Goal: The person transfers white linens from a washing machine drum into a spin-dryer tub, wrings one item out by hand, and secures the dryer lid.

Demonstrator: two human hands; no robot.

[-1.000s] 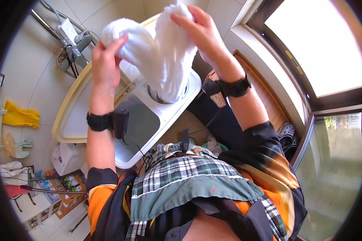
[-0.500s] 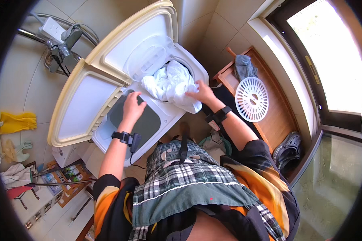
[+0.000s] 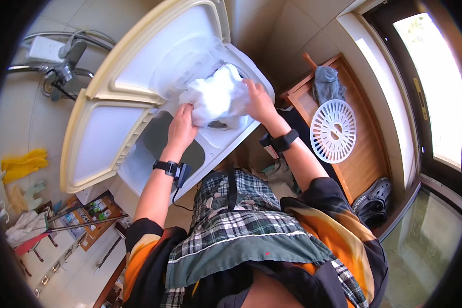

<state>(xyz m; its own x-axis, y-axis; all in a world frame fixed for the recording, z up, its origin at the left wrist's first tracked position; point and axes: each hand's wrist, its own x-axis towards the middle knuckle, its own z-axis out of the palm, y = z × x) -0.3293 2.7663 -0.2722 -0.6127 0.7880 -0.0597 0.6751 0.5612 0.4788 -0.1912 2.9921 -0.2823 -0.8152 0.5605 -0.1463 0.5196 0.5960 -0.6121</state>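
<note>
White cloth (image 3: 215, 97) lies bunched over the round tub (image 3: 219, 124) of the washer (image 3: 225, 141), heaped above its opening, with part of the tub's rim showing below it. The step in hand looks to be loading: tucking this loose bundle down inside. The next move, I judge, calls for gathering the overhanging edges inward and pressing the heap evenly below the rim, so that nothing hangs out.

Both forearms reach up and forward from the lower edge, slanting toward each other, with a dark band on each wrist. The left hand (image 3: 183, 128) is at the cloth's lower left edge, its fingers curled up to the fabric; whether they pinch a fold I cannot tell. The right hand (image 3: 260, 102) comes in from the other side, a little higher, thumb and fingers apart against the cloth's right edge; blur hides whether any fabric is caught between them.

The lid (image 3: 102, 136) stands open on the left, and the clear inner lid (image 3: 182, 61) is raised behind the cloth. A slotted disc (image 3: 334, 118) rests on the wooden counter (image 3: 367, 151) to the right.
</note>
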